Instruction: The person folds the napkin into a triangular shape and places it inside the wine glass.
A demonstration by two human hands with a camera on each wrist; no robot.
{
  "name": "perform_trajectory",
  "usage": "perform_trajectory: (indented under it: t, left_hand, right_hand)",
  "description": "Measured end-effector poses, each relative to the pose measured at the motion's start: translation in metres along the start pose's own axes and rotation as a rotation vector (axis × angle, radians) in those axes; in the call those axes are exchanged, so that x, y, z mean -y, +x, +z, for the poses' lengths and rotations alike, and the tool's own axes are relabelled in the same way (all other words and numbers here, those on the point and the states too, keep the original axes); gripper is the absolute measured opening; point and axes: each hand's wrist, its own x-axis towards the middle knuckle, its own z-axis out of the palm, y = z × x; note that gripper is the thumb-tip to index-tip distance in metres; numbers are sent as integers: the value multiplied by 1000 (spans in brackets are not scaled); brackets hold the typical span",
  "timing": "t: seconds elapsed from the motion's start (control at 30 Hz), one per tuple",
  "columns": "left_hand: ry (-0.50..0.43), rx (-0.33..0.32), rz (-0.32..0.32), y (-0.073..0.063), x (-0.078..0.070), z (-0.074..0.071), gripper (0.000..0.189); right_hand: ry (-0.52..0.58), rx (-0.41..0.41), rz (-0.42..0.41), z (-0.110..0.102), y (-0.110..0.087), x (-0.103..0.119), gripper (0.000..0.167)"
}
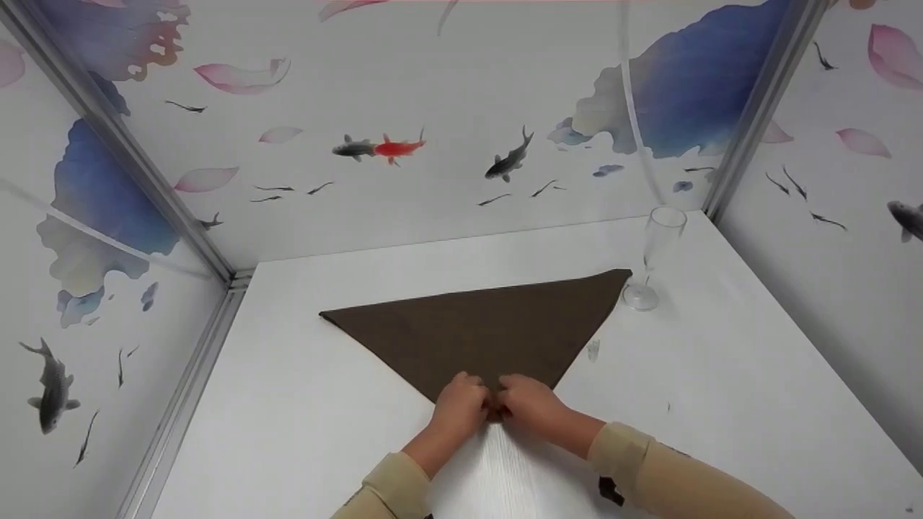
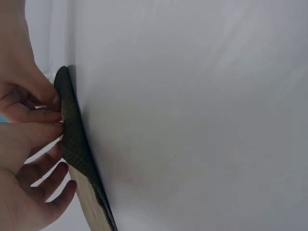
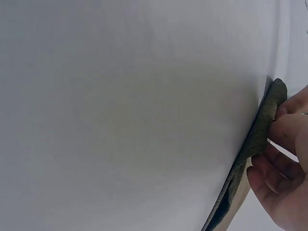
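Observation:
A dark brown cloth napkin [image 1: 476,317] lies on the white table as a triangle, long edge at the back. At its near point, my left hand [image 1: 461,400] and right hand [image 1: 531,405] meet side by side, fingertips almost touching. In the left wrist view, my left hand [image 2: 29,178] pinches the near edge of the napkin [image 2: 77,139], which is turned up in a small roll. My right hand [image 3: 288,168] pinches the same rolled edge of the napkin [image 3: 262,125] in the right wrist view. The fingertips under the fold are partly hidden.
An upright clear champagne flute [image 1: 663,238] stands at the back right, its foot close to the napkin's right corner. Walls painted with fish and petals enclose the white table [image 1: 721,375] at the back and both sides.

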Motion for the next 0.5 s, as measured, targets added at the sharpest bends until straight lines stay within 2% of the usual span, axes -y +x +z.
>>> perform_trajectory:
  t: [0.07, 0.17, 0.3, 0.5]
  left_hand:
    - [94, -6, 49, -1, -2, 0, 13]
    - [190, 32, 105, -4, -4, -1, 14]
    - [235, 99, 144, -8, -5, -3, 13]
    - [250, 107, 168, -10, -7, -2, 13]
  right_hand:
    - [-19, 21, -13, 0, -1, 1, 4]
    - [-44, 51, -30, -1, -3, 2, 3]
    - [-44, 75, -62, -2, -5, 3, 2]
    - [-65, 66, -114, -1, -7, 4, 3]
